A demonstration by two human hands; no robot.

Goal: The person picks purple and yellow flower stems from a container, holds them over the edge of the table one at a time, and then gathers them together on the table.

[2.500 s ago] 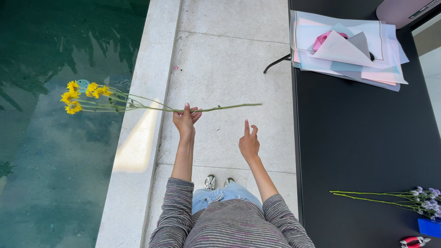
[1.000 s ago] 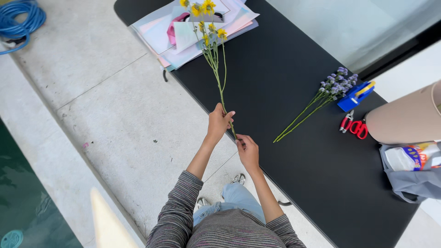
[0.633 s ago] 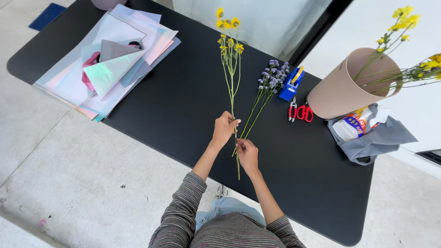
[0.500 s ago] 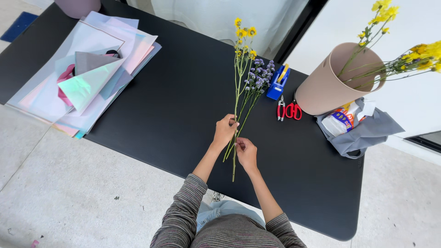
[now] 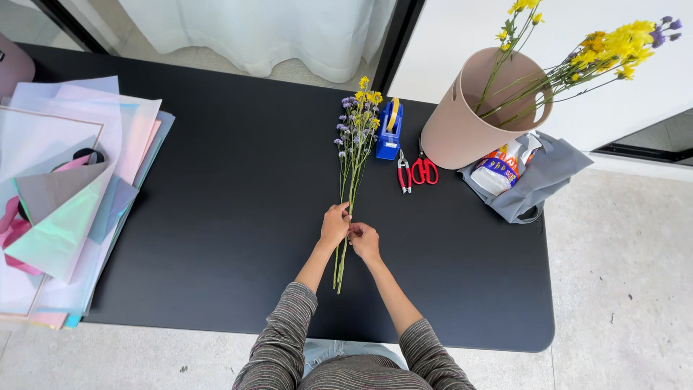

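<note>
Two hands meet on one small bunch of flowers (image 5: 351, 155) in the head view. The left hand (image 5: 335, 224) has its grip closed around the thin green stems, and the right hand (image 5: 364, 240) pinches them just beside it. The bunch lies along the black tabletop (image 5: 238, 217), yellow and purple heads pointing away, beside a blue tape dispenser (image 5: 390, 128) and red scissors (image 5: 415, 172). More flowers stand in the beige bucket (image 5: 462, 133); wrapping sheets (image 5: 65, 195) lie unused, so gathering seems begun and wrapping not.
</note>
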